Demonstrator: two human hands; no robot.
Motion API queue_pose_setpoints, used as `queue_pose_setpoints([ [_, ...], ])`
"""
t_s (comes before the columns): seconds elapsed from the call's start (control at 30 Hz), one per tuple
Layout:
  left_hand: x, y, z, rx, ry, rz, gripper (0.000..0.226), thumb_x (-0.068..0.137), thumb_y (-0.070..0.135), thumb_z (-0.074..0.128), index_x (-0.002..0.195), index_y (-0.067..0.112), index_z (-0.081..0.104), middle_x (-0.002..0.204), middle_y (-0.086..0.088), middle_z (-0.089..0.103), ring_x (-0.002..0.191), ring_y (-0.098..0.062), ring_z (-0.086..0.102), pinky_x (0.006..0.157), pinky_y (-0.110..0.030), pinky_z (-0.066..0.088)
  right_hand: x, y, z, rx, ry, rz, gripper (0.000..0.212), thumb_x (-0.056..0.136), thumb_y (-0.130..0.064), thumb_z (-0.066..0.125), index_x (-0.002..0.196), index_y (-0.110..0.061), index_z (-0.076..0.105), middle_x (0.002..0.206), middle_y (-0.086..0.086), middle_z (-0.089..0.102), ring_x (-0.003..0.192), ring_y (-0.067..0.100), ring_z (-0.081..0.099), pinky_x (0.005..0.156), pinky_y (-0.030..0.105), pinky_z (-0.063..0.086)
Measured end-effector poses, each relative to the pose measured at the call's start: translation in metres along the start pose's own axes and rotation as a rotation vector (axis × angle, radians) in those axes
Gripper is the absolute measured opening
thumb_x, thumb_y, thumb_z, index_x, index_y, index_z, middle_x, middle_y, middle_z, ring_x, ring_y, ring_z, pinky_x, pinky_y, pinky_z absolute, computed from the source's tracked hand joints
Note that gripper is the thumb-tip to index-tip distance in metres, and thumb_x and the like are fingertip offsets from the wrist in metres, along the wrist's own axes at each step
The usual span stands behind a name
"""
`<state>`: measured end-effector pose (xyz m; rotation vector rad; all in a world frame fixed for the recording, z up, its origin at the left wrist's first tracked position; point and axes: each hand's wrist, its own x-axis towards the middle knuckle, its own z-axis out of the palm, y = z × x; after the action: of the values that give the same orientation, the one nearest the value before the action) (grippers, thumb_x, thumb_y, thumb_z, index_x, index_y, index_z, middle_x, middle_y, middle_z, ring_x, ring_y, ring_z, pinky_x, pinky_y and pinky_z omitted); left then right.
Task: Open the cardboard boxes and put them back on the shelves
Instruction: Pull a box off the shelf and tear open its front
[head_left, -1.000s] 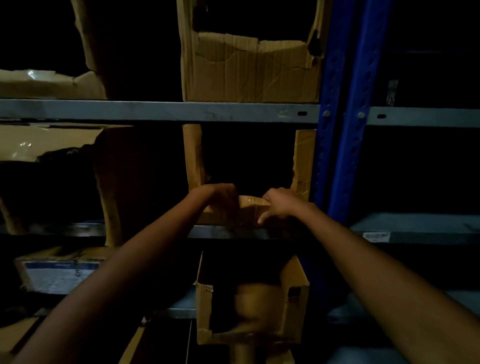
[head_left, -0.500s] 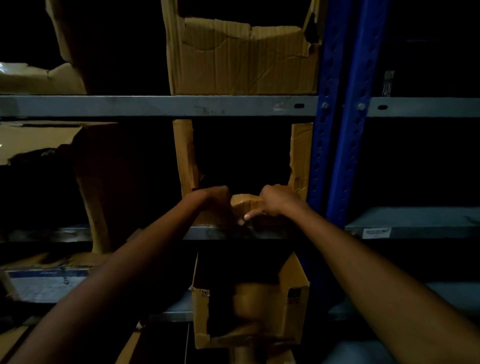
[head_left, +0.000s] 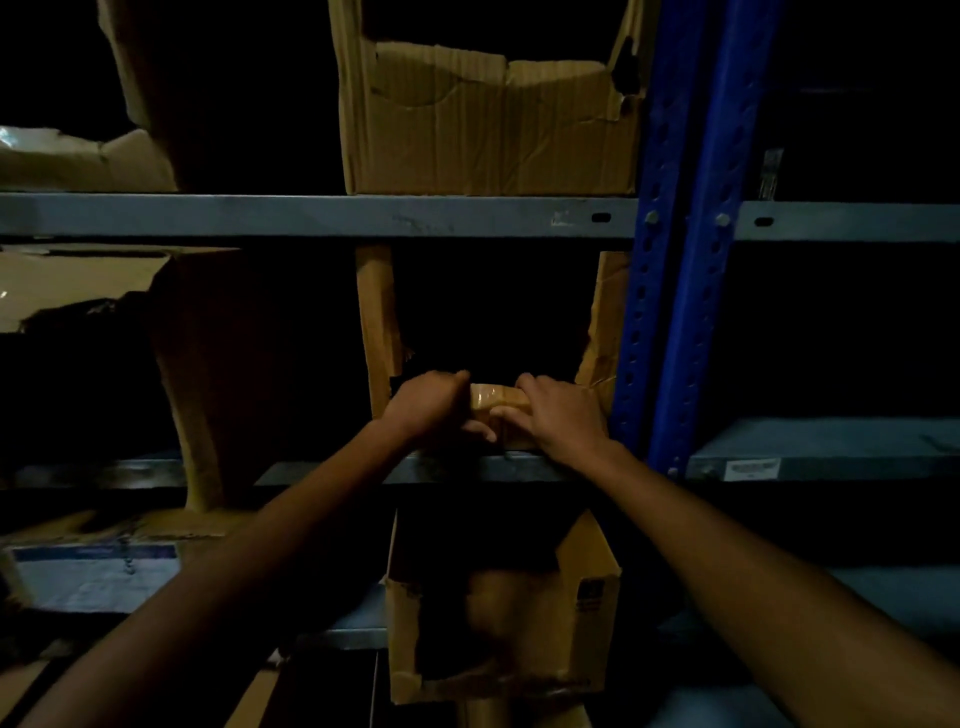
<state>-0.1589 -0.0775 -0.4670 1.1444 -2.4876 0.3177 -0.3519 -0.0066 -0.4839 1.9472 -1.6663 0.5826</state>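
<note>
The left hand (head_left: 431, 408) and right hand (head_left: 558, 415) each have their grip curled round the taped front flap of the cardboard box (head_left: 496, 400) on the middle shelf (head_left: 322, 470); pull evenly, or it likely tears crooked.

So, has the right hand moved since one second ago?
No. The right hand still grips the cardboard box, just left of the blue upright, above the shelf beam.

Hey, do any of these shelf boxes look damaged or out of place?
The top box has a ragged, torn front edge and a hole near its right corner. The bottom box has an opening torn in its front. The middle box, gripped by the left hand and right hand, has its front cut down low.
</note>
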Motion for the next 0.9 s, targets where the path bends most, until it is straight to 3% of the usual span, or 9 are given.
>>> queue_pose_setpoints([
  [0.13,-0.007,0.002,0.003,0.275,0.144,0.029,0.085,0.076,0.084,0.028,0.117,0.012,0.046,0.117,-0.015,0.056,0.106,-0.031,0.05,0.081,-0.041,0.044,-0.01,0.001,0.014,-0.086,0.343,-0.089,0.053,0.094,-0.056,0.037,0.115,-0.014,0.063,0.098,0.008,0.06,0.082,0.026,0.058,0.05,0.033,0.046],
  [0.23,-0.011,0.002,0.008,0.308,0.239,0.052,0.088,0.077,0.085,0.019,0.109,0.01,0.051,0.104,-0.016,0.059,0.094,-0.034,0.053,0.074,-0.042,0.046,-0.013,0.001,0.019,-0.109,0.442,-0.165,0.044,0.095,-0.043,0.045,0.121,-0.012,0.064,0.106,0.007,0.064,0.092,0.027,0.06,0.063,0.034,0.051],
  [0.3,-0.011,0.004,0.006,0.281,0.18,0.053,0.085,0.078,0.084,0.023,0.112,0.011,0.049,0.104,-0.016,0.062,0.094,-0.034,0.056,0.071,-0.04,0.047,-0.015,-0.001,0.018,-0.096,0.423,-0.176,0.043,0.096,-0.04,0.043,0.121,-0.011,0.063,0.107,0.007,0.065,0.093,0.027,0.06,0.071,0.037,0.051],
  [0.43,-0.009,0.001,0.003,0.129,-0.046,0.033,0.07,0.082,0.079,0.033,0.108,0.016,0.048,0.097,-0.011,0.066,0.088,-0.031,0.065,0.067,-0.036,0.044,-0.02,-0.003,0.011,-0.075,0.304,-0.183,0.041,0.098,-0.039,0.039,0.122,-0.013,0.059,0.107,0.006,0.063,0.091,0.027,0.058,0.068,0.039,0.05],
  [0.5,-0.01,0.0,0.001,0.095,-0.066,0.057,0.071,0.08,0.08,0.032,0.101,0.016,0.053,0.093,-0.008,0.065,0.082,-0.027,0.062,0.065,-0.032,0.04,-0.022,-0.003,0.006,-0.066,0.253,-0.181,0.042,0.098,-0.04,0.037,0.123,-0.014,0.058,0.106,0.006,0.062,0.089,0.026,0.058,0.067,0.038,0.049],
  [0.67,-0.006,-0.004,0.002,0.051,-0.086,0.126,0.097,0.067,0.094,0.014,0.101,0.016,0.06,0.079,-0.002,0.059,0.066,-0.019,0.053,0.057,-0.029,0.037,-0.021,-0.002,-0.006,-0.005,0.16,-0.178,0.047,0.097,-0.046,0.031,0.122,-0.017,0.058,0.101,0.005,0.063,0.082,0.025,0.063,0.061,0.033,0.045],
  [0.77,-0.004,-0.003,-0.002,0.018,-0.122,0.142,0.091,0.066,0.095,0.018,0.085,0.015,0.059,0.069,0.002,0.051,0.062,-0.019,0.049,0.053,-0.029,0.032,-0.022,0.0,-0.011,0.02,0.161,-0.186,0.049,0.097,-0.048,0.032,0.121,-0.016,0.059,0.1,0.007,0.064,0.081,0.028,0.065,0.059,0.035,0.048],
  [0.9,-0.005,0.005,-0.006,0.03,-0.122,0.119,0.085,0.072,0.085,0.025,0.094,0.011,0.059,0.078,-0.004,0.06,0.066,-0.02,0.054,0.056,-0.028,0.036,-0.022,-0.005,-0.016,0.066,0.128,-0.121,0.055,0.096,-0.055,0.025,0.116,-0.017,0.059,0.1,0.007,0.063,0.084,0.028,0.062,0.062,0.035,0.045],
])
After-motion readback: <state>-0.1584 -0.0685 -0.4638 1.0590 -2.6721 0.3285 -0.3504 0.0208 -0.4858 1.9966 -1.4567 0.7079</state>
